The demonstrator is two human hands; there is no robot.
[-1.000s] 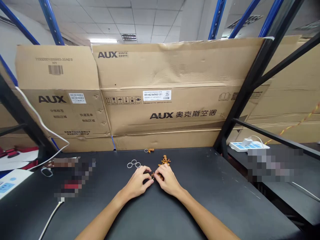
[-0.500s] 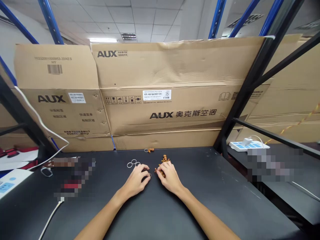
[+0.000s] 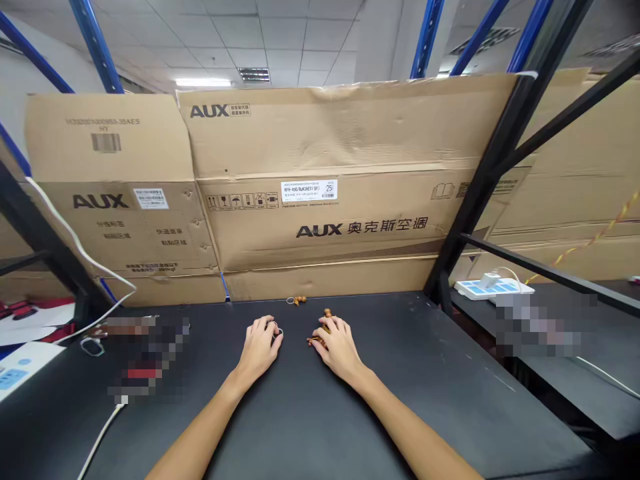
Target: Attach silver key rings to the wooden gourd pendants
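Note:
On the black table, my left hand (image 3: 259, 348) covers the metal rings (image 3: 275, 327), its thumb and fingers curled about them; parts of the rings show at its right side. My right hand (image 3: 339, 348) rests with curled fingers on a small group of brown wooden gourd-like pieces (image 3: 327, 313), some showing above and left of the fingers. Beyond both hands, near the cardboard, lies a brown piece with a ring (image 3: 299, 300).
Large cardboard boxes (image 3: 320, 250) stand along the back. Black rack posts (image 3: 480, 180) rise at both sides. A white cable and blurred items lie at the left, and a power strip (image 3: 493, 288) is on the right-hand shelf.
My left hand has moved left, over the rings that lay in view beside it. My right hand stays at the brown pieces, with its fingers slightly more curled. The camera view has shifted a little.

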